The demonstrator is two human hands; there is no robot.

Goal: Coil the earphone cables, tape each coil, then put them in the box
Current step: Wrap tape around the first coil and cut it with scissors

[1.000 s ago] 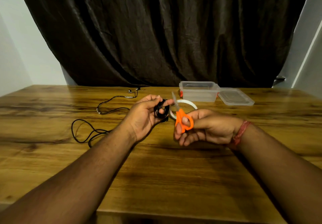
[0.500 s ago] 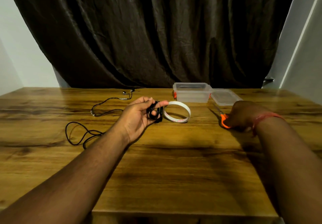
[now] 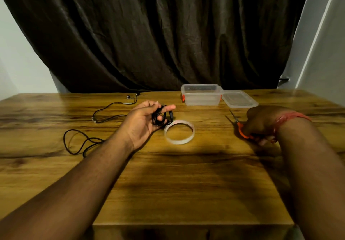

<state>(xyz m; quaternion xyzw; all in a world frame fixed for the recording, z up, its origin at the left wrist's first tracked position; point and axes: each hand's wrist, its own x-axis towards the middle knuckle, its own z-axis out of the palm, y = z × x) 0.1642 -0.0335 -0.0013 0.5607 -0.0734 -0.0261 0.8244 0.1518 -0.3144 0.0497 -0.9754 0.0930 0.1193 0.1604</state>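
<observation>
My left hand (image 3: 143, 121) holds a coiled black earphone cable (image 3: 162, 116) between thumb and fingers, just left of and above the white tape roll (image 3: 179, 131) lying flat on the table. My right hand (image 3: 261, 123) rests on the table at the right, fingers closed over the orange scissors (image 3: 240, 127), whose blades point away toward the box. A second black earphone cable (image 3: 84, 140) lies uncoiled at the left, running back to its earbuds (image 3: 130, 96). The clear plastic box (image 3: 201, 95) stands open at the back.
The box's clear lid (image 3: 239, 99) lies flat just right of the box. The wooden table (image 3: 177, 183) ends in a front edge near me. A dark curtain hangs behind the table.
My right hand has carried the scissors from beside the coil out to the right and down onto the table. My left hand kept the coil and shifted slightly left of the tape roll.
</observation>
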